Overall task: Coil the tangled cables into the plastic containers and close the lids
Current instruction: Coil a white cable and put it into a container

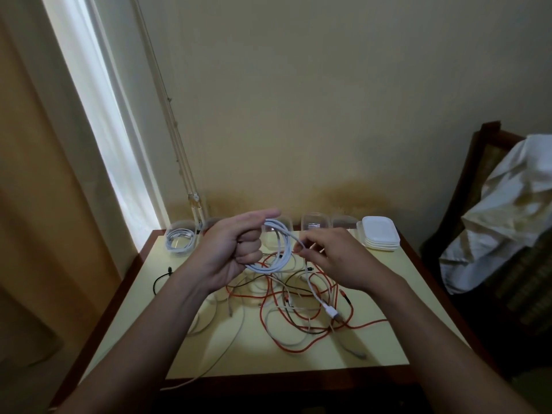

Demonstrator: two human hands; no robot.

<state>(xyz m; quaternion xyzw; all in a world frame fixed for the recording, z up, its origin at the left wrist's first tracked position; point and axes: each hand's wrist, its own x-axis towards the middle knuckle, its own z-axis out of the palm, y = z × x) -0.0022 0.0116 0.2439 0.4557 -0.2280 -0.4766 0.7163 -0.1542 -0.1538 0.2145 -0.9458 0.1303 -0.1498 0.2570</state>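
Note:
My left hand [236, 246] grips a coil of white cable [283, 249], held up above the table. My right hand [334, 258] pinches the same cable just right of the coil; its free end with a USB plug [331, 310] hangs down to the table. Below lies a tangle of red cables [298, 339], white cables and dark cables. A clear container [180, 239] at the back left holds a coiled white cable. More clear containers [315, 224] stand along the back edge. A stack of white lids [380, 233] sits at the back right.
The small cream table [373, 351] has a dark wooden rim and stands against the wall. A black cable [161, 279] lies at the left. One white cable hangs over the front edge. A chair with white cloth [501, 216] stands at the right.

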